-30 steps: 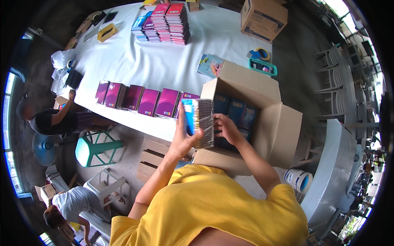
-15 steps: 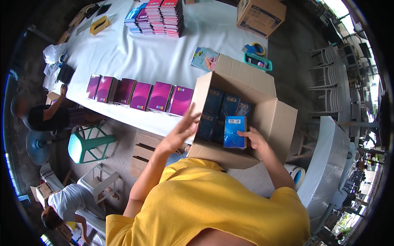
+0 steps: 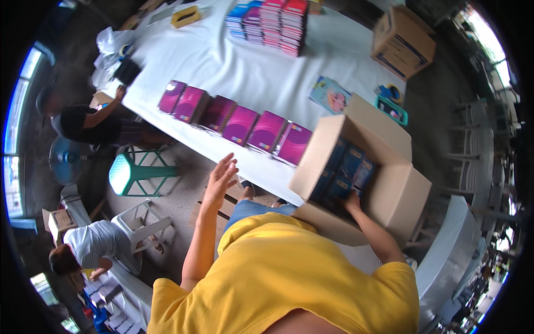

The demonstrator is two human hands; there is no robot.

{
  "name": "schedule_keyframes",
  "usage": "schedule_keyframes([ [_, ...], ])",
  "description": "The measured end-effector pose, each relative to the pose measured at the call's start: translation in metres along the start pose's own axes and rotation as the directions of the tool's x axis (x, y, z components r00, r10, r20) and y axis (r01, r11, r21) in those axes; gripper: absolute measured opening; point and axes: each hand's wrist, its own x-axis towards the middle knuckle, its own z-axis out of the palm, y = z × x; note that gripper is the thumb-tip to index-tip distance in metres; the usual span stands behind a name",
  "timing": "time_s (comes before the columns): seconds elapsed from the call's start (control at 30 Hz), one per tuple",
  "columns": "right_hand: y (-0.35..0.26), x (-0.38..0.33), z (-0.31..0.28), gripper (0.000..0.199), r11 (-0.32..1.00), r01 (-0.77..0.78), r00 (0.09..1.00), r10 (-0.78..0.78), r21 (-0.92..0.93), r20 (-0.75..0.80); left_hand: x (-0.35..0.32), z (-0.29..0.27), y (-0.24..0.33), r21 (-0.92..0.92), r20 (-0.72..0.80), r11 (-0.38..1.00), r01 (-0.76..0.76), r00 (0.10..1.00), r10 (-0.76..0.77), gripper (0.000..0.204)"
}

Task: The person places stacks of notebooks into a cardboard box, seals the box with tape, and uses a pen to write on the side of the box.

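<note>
My right hand reaches down into an open cardboard box. Its fingers are at the edge of a blue spiral notebook, gripping it low in the box; the fingertips are partly hidden. More blue notebooks lie in the box beside it. My left hand is raised in the air off the front edge of the table, fingers apart and holding nothing. Nearest to it, a row of purple spiral notebooks in several small stacks runs along the table edge, left of the box.
On the white-covered table stand tall stacks of notebooks, a closed-in brown carton, a picture-covered book, a tape dispenser and a green tray. A green stool and two people are at the left.
My right hand has lowered the blue notebook into the box. My left hand has drawn away from the box flap to the left. The whole view has shifted and tilted.
</note>
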Motion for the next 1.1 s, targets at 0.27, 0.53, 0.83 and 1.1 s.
schedule_keyframes([
  [0.27,-0.121,-0.004,-0.105,0.019,0.933,0.095,0.925,0.046,0.347,-0.377,0.076,-0.141,0.02,0.289,-0.453,0.947,-0.143,0.85,0.267,0.085],
  [0.53,-0.513,-0.011,0.022,0.053,0.609,0.148,0.871,-0.454,0.78,0.189,0.261,-0.287,0.067,0.646,-0.568,0.752,0.131,0.74,0.36,0.097],
  [0.83,-0.628,0.04,0.159,0.092,0.796,0.143,0.99,-0.113,0.589,-0.087,0.257,-0.319,0.084,0.682,-0.278,0.731,0.021,0.932,0.233,0.084],
  [1.1,-0.571,0.017,0.098,0.058,-0.026,-0.255,0.771,-0.608,0.967,0.187,0.182,-0.25,0.086,0.84,-0.303,0.536,-0.087,0.745,0.595,0.073],
])
